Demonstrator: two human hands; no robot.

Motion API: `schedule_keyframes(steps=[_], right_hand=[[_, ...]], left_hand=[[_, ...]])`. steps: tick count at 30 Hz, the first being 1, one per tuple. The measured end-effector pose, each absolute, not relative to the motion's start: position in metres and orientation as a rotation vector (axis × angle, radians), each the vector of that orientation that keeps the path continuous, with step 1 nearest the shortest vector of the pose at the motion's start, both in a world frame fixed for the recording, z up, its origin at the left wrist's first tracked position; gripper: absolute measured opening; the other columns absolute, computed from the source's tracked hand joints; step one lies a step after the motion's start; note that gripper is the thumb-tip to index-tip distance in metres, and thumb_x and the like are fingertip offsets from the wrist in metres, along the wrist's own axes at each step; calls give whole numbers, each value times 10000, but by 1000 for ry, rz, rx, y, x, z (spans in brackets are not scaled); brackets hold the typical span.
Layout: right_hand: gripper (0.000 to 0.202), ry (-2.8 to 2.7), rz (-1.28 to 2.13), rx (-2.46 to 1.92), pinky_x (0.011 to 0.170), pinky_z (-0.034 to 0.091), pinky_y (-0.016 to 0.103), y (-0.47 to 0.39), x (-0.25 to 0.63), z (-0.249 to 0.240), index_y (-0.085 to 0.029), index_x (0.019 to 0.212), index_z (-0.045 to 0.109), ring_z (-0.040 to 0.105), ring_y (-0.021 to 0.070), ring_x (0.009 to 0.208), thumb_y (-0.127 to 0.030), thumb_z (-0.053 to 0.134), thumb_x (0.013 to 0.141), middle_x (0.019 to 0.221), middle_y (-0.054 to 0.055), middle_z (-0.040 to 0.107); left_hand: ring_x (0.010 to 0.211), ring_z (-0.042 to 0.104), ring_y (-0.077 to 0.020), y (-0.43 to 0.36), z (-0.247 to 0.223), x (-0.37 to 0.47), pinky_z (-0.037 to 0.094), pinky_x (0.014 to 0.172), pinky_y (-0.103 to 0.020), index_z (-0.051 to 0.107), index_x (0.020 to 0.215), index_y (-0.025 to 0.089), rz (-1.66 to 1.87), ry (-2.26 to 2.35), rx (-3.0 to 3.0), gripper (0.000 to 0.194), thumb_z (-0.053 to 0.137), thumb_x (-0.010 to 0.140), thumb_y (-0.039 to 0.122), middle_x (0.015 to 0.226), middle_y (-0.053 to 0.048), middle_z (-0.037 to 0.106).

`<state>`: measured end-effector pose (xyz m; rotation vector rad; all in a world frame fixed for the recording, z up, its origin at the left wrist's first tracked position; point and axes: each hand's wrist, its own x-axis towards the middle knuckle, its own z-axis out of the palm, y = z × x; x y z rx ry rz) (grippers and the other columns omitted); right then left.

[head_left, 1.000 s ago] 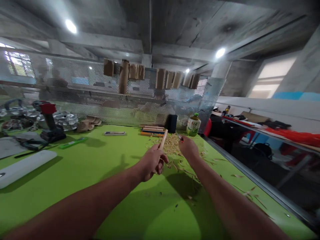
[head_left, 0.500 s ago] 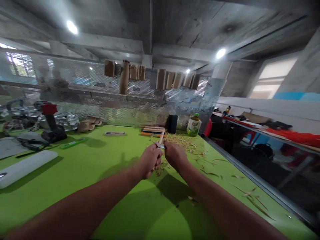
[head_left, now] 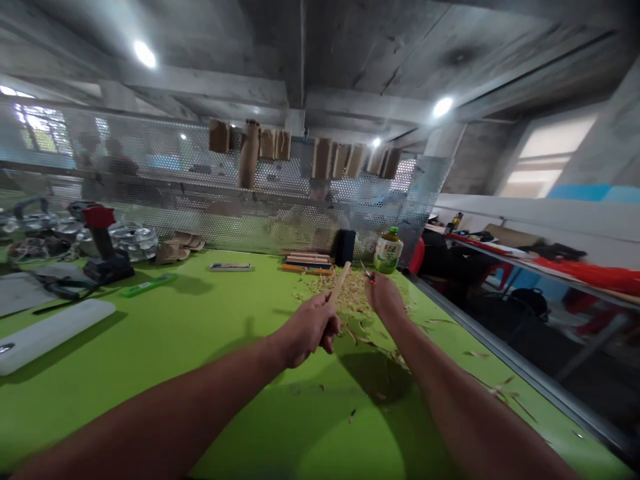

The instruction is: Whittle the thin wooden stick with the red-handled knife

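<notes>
My left hand (head_left: 311, 327) is closed round a pale flat wooden stick (head_left: 341, 283), whose far end points up and away over the table. To its right, my right hand (head_left: 387, 297) grips a small knife (head_left: 367, 271). Its thin blade sticks out past the fingers, and a bit of red shows at the handle. Blade and stick are apart. Curled wood shavings (head_left: 350, 290) lie heaped behind and between the hands, with more strips scattered to the right. Past the stick's tip, several similar wooden sticks (head_left: 307, 256) rest on an orange-edged stack.
A black block (head_left: 345, 247) and a green-capped bottle (head_left: 389, 251) stand at the back of the green table (head_left: 210, 313). On the left are a cordless drill (head_left: 103, 243), a white bar (head_left: 55, 337) and a green narrow pack (head_left: 149, 285). Perforated metal screen (head_left: 280, 213) rises behind.
My right hand has moved right, taking the knife away from the stick. My left hand has shifted slightly right and nearer, and the stick now shows more fully.
</notes>
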<state>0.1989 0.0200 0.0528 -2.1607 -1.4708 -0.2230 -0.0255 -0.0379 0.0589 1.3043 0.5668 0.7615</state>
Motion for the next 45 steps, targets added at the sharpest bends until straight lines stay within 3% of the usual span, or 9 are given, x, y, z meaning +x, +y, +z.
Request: schedule_keyframes(steps=[5,8,14,22,30,36,40,45], right_hand=[[348,-1777,-278,-1963,687,382,244,5,145,48,-261,1179,635,643,197,857,-293,413,913,989,62,715],[326,-1926,-233,-2021,646,368,239,-3,122,46,-247,1087,660,644,181,782,-283,380,923,910,61,720],[314,-2051,-261,-1999,679,359,237,-8,115,48,-232,1056,642,629,171,831,-265,354,936,949,69,708],[337,-1814,-394,-2083,696,353,253,7,148,52,-212,1098,635,621,189,849,-249,344,932,955,91,699],[343,-1469,-203,-2226,661,374,268,21,204,52,-193,1098,654,638,214,856,-227,377,900,994,122,696],[376,-1501,-238,-2064,697,390,272,15,175,50,-250,1210,602,634,220,881,-330,370,926,1012,83,697],[324,-1762,-284,-1979,655,368,257,2,138,48,-248,1089,655,632,198,775,-286,394,901,907,65,710],[289,-1998,-280,-1947,618,341,237,-10,114,47,-237,951,655,629,173,753,-302,374,923,868,58,709]], left_hand=[[378,301,-29,-15,55,-34,268,352,-154,477,906,185,832,651,1245,94,442,848,251,620,75,436],[366,289,-30,-13,56,-35,257,350,-159,472,904,190,852,628,1227,101,477,806,214,600,84,422],[340,251,-28,-19,60,-30,206,337,-160,438,843,201,887,682,1196,110,507,758,201,549,103,374],[371,263,-36,-34,60,-29,227,348,-152,447,1070,206,712,575,1131,249,465,822,208,588,95,386],[427,351,-51,-41,55,-32,441,455,-194,451,1249,182,608,366,1242,406,519,866,300,575,96,387],[384,310,-34,-15,47,-35,289,349,-149,445,1292,189,789,603,1249,473,502,825,239,644,67,493],[384,333,-36,-10,51,-35,328,354,-157,526,1205,195,897,662,1315,414,529,790,212,653,67,492],[347,313,-39,-13,57,-33,319,336,-176,560,854,154,952,822,1334,91,518,773,153,564,75,441]])
